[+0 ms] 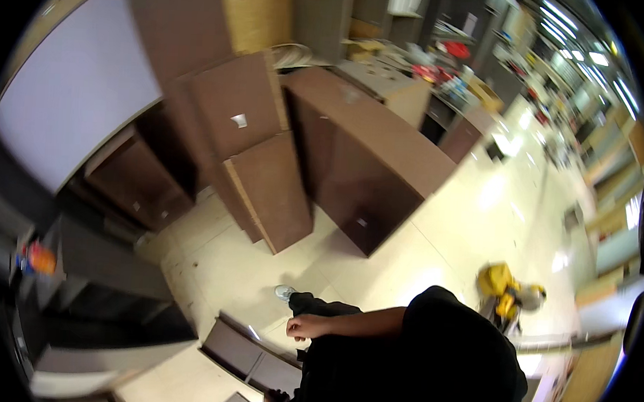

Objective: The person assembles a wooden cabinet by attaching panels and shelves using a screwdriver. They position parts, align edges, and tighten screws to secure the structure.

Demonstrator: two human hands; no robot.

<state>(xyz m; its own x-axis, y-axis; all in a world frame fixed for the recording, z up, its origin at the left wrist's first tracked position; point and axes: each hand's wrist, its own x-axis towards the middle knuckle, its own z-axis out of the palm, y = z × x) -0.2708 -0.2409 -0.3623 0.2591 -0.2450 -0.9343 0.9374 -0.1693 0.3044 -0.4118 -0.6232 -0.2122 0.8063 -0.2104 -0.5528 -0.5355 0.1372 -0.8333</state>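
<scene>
My right hand (307,327) hangs in front of my dark clothing, its fingers curled in and nothing visible in them. Lower down, at the bottom edge, is my left hand (276,400), dark and partly cut off by my clothing; its fingers cannot be made out. Nearest to both hands, a low brown frame with a divider (252,359) lies on the floor. Past my light shoe (284,292), a brown panel (275,191) leans with another brown panel (236,102) behind it. Beside them stands a large brown cabinet carcass (383,142).
Dark grey cabinets (107,262) stand at the left, below a large pale panel (81,79). A yellow power tool (503,287) sits on the shiny tiled floor (443,244) at the right. Behind the carcass is a cluttered workbench (445,80).
</scene>
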